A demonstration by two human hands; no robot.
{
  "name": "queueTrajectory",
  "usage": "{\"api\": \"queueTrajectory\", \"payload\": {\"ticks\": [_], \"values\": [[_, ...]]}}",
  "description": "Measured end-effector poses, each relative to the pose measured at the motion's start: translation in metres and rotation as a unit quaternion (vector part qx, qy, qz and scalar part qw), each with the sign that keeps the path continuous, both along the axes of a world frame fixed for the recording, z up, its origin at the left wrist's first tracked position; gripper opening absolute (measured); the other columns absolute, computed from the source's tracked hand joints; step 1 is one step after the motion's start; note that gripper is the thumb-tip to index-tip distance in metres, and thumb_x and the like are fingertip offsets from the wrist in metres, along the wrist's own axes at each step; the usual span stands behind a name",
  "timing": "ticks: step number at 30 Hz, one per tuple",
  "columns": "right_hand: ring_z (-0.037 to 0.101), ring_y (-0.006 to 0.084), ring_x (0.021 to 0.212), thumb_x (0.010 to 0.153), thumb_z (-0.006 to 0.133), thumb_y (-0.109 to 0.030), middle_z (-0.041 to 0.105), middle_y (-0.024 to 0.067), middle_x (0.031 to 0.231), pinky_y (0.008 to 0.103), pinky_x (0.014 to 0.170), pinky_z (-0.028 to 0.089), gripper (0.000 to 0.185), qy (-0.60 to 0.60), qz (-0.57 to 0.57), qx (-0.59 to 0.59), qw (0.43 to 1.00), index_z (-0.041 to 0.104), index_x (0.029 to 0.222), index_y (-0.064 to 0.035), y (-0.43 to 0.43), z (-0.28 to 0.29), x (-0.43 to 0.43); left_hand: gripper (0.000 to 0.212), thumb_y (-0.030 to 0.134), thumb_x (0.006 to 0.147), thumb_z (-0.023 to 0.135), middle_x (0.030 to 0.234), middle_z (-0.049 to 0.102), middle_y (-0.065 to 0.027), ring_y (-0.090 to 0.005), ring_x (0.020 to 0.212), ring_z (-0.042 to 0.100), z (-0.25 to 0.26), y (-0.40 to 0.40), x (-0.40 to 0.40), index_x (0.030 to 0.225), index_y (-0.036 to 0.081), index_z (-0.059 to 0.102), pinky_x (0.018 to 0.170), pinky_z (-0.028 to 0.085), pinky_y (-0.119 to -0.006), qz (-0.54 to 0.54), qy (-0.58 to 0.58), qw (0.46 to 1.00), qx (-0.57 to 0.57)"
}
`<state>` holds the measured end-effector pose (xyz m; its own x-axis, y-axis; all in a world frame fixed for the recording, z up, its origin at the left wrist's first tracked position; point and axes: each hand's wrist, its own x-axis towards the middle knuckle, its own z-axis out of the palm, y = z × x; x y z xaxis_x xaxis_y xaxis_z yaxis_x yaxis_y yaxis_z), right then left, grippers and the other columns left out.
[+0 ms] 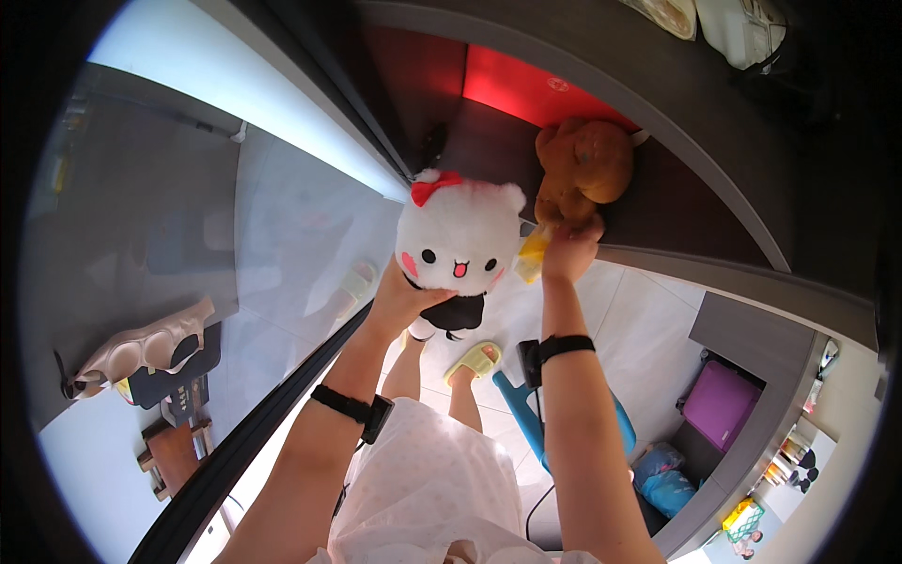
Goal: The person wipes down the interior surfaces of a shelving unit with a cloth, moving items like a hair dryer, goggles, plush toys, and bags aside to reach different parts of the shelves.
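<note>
My left hand [403, 302] grips a white plush toy [461, 229] around its neck and black-clothed body. The toy has a red bow, pink cheeks and an open mouth, and it faces me upright in front of the shelf. At the shelf's front edge, my right hand [572, 248] is closed around the lower end of a brown plush toy [585, 166]. The brown toy rests over the dark shelf board. A yellow and whitish soft item [532, 255] shows beside the right hand; whether it belongs to the brown toy I cannot tell.
Behind the plush toys stands a red panel or box [539, 81] inside the dark cabinet [655, 92]. White shoes [740, 32] sit above. To the left is a mirror-like sliding door [282, 211]. Below right are a blue stool [525, 416], a purple case [720, 405] and blue bags [666, 486].
</note>
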<state>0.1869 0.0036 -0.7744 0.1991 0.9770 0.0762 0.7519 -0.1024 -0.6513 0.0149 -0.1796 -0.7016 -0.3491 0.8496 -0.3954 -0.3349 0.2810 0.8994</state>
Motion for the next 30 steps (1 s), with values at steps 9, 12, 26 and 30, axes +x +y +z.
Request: {"api": "queueTrajectory", "payload": {"ticks": [9,12,26,30], "values": [[0.062,0.027,0.092,0.079,0.063,-0.007,0.063,0.0113,0.107,0.0362,0.07,0.053,0.028,0.122,0.145,0.008,0.982,0.06,0.107,-0.0052,-0.066,0.01,-0.014,0.081,0.008,0.056,0.087,0.112,0.059,-0.0117,-0.0204,0.103,0.058,-0.032,0.055,-0.004,0.123,-0.001,0.041,0.088,0.048,-0.033,0.112,0.126,0.984,0.055],[0.057,0.0341,0.101,0.076,0.062,-0.01,0.06,0.0136,0.114,0.0395,0.09,0.046,0.036,0.022,0.245,-0.042,0.968,0.059,0.112,-0.0094,-0.042,-0.006,-0.007,0.083,0.011,0.055,0.088,0.113,0.06,-0.0144,-0.0218,0.104,0.059,-0.016,0.104,-0.001,0.123,-0.002,0.041,0.086,0.049,-0.032,0.116,0.282,0.949,0.08],[0.048,0.0333,0.12,0.08,0.063,-0.017,0.046,0.0158,0.136,0.0398,0.097,0.043,0.074,-0.141,0.265,-0.195,0.934,0.027,0.144,-0.0152,0.011,-0.01,0.016,0.061,0.045,0.089,0.053,0.107,0.062,-0.0246,-0.0387,0.096,0.062,-0.086,0.172,-0.015,0.127,-0.001,0.038,0.08,0.05,-0.043,0.075,0.388,0.898,-0.192],[0.05,0.034,0.118,0.079,0.063,-0.019,0.047,0.0158,0.136,0.0402,0.096,0.043,0.074,-0.109,0.266,-0.236,0.928,0.027,0.144,-0.0142,0.008,0.0,-0.001,0.047,0.039,0.088,0.058,0.077,0.062,-0.0139,-0.0209,0.054,0.061,-0.136,0.178,-0.033,0.111,-0.001,0.046,0.046,0.047,-0.032,0.13,0.317,0.924,-0.169]]}}
